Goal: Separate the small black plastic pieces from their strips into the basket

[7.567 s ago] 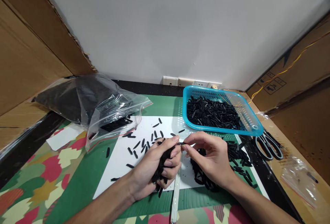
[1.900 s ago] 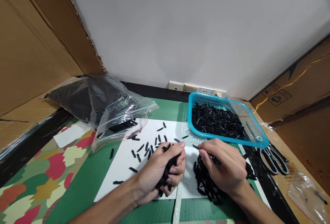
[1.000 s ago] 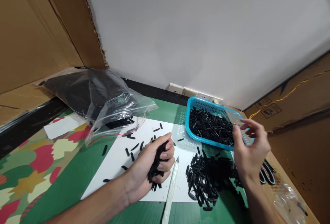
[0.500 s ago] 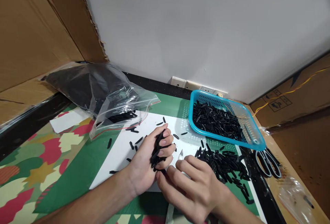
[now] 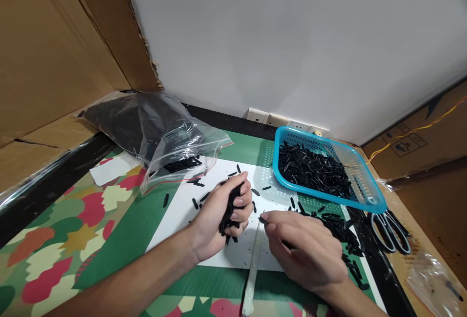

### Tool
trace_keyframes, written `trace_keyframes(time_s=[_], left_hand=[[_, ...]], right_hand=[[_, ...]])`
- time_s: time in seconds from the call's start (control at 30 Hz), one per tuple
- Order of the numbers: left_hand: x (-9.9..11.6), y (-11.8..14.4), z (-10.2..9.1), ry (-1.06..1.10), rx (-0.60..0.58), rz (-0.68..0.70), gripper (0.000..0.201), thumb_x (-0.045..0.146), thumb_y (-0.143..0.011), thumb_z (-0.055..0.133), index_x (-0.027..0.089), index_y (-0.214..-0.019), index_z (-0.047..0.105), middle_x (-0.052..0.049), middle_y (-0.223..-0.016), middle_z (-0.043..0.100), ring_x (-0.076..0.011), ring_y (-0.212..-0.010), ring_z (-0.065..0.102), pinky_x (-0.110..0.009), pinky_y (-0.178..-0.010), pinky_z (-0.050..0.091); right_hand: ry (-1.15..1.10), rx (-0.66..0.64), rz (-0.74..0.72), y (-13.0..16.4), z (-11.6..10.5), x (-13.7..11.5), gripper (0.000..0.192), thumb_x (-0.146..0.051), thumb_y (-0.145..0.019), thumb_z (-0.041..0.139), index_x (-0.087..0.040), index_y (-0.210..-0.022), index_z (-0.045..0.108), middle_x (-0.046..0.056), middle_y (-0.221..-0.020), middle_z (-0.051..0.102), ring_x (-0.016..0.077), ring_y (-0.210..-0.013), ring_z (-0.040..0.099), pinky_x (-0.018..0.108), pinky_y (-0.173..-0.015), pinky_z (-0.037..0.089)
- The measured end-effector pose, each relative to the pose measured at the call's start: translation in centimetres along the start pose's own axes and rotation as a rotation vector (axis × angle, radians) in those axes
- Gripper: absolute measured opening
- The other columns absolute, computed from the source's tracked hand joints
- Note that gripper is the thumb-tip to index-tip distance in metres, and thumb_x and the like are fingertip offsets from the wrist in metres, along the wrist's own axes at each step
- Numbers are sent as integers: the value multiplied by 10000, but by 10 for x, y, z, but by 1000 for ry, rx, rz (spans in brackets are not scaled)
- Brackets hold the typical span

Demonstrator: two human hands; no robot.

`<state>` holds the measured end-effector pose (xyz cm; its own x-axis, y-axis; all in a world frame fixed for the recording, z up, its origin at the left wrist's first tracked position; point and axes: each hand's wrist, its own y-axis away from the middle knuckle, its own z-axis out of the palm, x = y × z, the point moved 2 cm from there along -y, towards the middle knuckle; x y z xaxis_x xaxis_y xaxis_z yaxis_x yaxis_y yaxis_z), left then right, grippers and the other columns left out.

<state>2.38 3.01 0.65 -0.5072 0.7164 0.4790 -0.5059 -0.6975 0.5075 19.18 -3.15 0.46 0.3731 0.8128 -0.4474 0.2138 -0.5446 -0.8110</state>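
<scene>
My left hand [image 5: 221, 215] is closed around a bunch of short black strips [image 5: 230, 212], some ends poking out below its fingers. To its right, my right hand [image 5: 308, 246] pinches one small black strip [image 5: 262, 220] between thumb and forefinger, apart from the left hand. Beside the right hand lies a long, thin, whitish tool [image 5: 251, 273] with a narrow pointed end; its exact kind is unclear. Under both hands is a white sheet [image 5: 204, 254] with loose black strips scattered on it. A pile of black strips [image 5: 352, 239] lies partly behind my right hand.
A blue plastic basket [image 5: 379, 202] full of black strips stands at the back right. A clear zip bag [image 5: 153, 122] of black material lies at the back left. Scissors [image 5: 392, 234] and a small plastic bag [image 5: 430, 278] lie at right. Power sockets [image 5: 279, 120] line the wall.
My right hand has moved right, away from the left hand, and now shows a small black strip at its fingertips. The whitish tool is more uncovered. The view has shifted slightly.
</scene>
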Motion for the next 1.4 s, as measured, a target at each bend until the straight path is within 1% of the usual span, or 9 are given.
trace_keyframes(time_s=[0.07, 0.13, 0.3, 0.57, 0.83, 1.07, 1.17, 1.27, 1.4], left_hand=[[-5, 2, 0, -103, -35, -50, 432, 495, -979, 653, 205, -723, 461, 100, -586, 316, -51, -446, 150, -120, -335, 126], [-10, 4, 0, -186, -76, -119, 485, 572, -918, 714, 211, -722, 456, 102, -575, 329, -47, -456, 140, -107, -338, 138], [-16, 6, 0, -315, -159, -191, 554, 671, -851, 739, 221, -718, 445, 101, -555, 339, -45, -446, 161, -104, -336, 160], [-16, 8, 2, -359, -222, -201, 530, 623, -930, 666, 209, -687, 440, 89, -547, 345, -39, -424, 175, -104, -327, 160], [-13, 10, 4, -356, -317, -177, 564, 629, -869, 740, 203, -641, 450, 90, -508, 315, -45, -405, 225, -121, -335, 159], [-13, 9, 5, -353, -297, -164, 544, 590, -838, 788, 201, -645, 461, 88, -511, 342, -34, -390, 220, -112, -331, 149], [-12, 8, 5, -334, -278, -151, 554, 606, -812, 809, 204, -655, 462, 93, -510, 343, -32, -385, 217, -108, -327, 150], [-13, 8, 5, -324, -264, -133, 554, 602, -808, 816, 204, -658, 462, 92, -510, 354, -32, -386, 213, -107, -324, 159], [-12, 7, 4, -328, -258, -126, 552, 593, -815, 814, 202, -652, 461, 89, -512, 363, -31, -390, 210, -112, -323, 175]], right_hand=[[-83, 48, 167, 2, 0, 7, 348, 49, -891, 672, -200, -1124, 742, 60, -925, 809, 210, -822, 802, 309, -737, 674], [-180, 53, 290, 2, 1, 10, 317, 24, -886, 715, -223, -1077, 767, 51, -915, 814, 214, -805, 791, 334, -739, 664], [-269, 118, 399, -3, -3, 14, 210, -34, -860, 806, -224, -949, 819, 34, -836, 807, 187, -748, 746, 312, -688, 619], [-253, 183, 406, -7, -9, 17, 198, -43, -833, 841, -225, -911, 826, 24, -808, 808, 182, -719, 742, 311, -666, 618], [-314, 128, 369, -7, -10, 14, 286, 7, -840, 812, -231, -996, 831, 44, -881, 824, 192, -769, 768, 324, -695, 645], [-269, 75, 311, -4, -9, 15, 331, 22, -882, 746, -231, -1084, 812, 56, -962, 816, 195, -833, 775, 330, -733, 658], [-261, 69, 364, -3, -8, 16, 341, -43, -889, 781, -233, -1172, 781, 67, -1019, 819, 203, -843, 781, 319, -704, 662], [-262, 45, 469, -2, -6, 17, 251, -99, -927, 759, -228, -1141, 782, 58, -1006, 811, 180, -805, 773, 278, -655, 647], [-224, 24, 476, -2, -6, 16, 130, -121, -950, 738, -203, -1033, 797, 51, -917, 797, 167, -736, 749, 267, -611, 613]])
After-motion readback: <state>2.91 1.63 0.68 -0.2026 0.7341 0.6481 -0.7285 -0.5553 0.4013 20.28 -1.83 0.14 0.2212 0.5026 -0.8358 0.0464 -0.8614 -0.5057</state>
